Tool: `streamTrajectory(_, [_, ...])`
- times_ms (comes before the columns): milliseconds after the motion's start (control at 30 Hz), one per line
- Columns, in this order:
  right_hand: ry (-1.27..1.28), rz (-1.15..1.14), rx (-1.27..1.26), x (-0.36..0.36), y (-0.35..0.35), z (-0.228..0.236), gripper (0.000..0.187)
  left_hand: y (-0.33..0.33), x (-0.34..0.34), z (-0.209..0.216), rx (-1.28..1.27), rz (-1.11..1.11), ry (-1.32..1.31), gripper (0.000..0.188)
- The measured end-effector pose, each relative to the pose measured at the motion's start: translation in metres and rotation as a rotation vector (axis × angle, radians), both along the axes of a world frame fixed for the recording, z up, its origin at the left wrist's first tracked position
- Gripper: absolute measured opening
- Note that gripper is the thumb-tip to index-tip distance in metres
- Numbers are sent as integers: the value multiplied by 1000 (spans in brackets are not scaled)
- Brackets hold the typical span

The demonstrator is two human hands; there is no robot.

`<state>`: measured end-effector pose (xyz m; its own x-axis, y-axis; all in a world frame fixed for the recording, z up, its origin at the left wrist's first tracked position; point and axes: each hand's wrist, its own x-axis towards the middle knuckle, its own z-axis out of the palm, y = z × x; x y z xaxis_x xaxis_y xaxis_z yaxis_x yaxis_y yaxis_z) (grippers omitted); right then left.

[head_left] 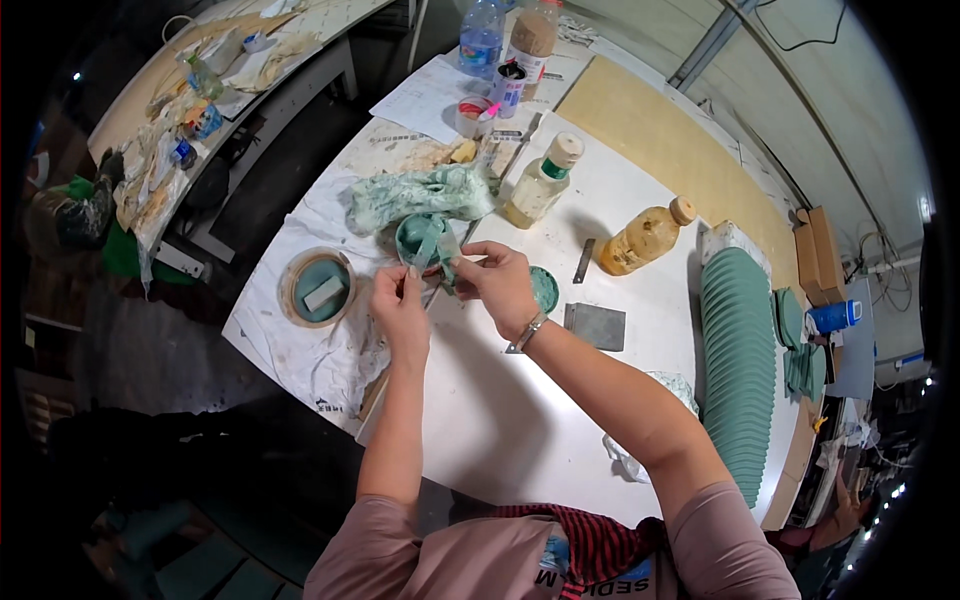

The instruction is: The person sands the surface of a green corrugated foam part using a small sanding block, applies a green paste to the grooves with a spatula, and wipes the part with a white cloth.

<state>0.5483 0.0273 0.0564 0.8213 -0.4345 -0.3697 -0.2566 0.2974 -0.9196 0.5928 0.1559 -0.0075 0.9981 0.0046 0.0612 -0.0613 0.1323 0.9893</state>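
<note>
Over a cup of green paste [413, 232], both my hands work close together. My left hand [402, 305] pinches a thin flat scraper [427, 249] that reaches up to the cup's rim. Between the thumb and fingers of my right hand [500, 287] is a second flat scraper [447, 246], smeared with green. The two blades meet or nearly touch; which, I cannot tell. Just right of my right hand lies a round lid [543, 289] with green paste in it. Behind the cup rests a green-stained, crumpled cloth or plastic bundle [420, 193].
A round bowl [290, 290] with a pale block inside stands at left on white cloth. Toward the right are two bottles [540, 185] [645, 238], a dark metal strip [584, 261], a grey square plate [596, 327] and a long stack of green discs [738, 370].
</note>
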Motion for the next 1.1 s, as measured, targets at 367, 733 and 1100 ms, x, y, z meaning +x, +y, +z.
streamTrajectory(367, [-40, 0, 100, -13, -5, 5, 25, 5, 36, -24, 80, -71, -44, 8])
streamTrajectory(733, [-95, 62, 499, -61, -24, 7, 30, 25, 19, 24, 741, 45, -231, 9])
streamTrajectory(1100, [-212, -66, 692, -135, -18, 10, 27, -10, -84, 37, -539, -944, 411, 37])
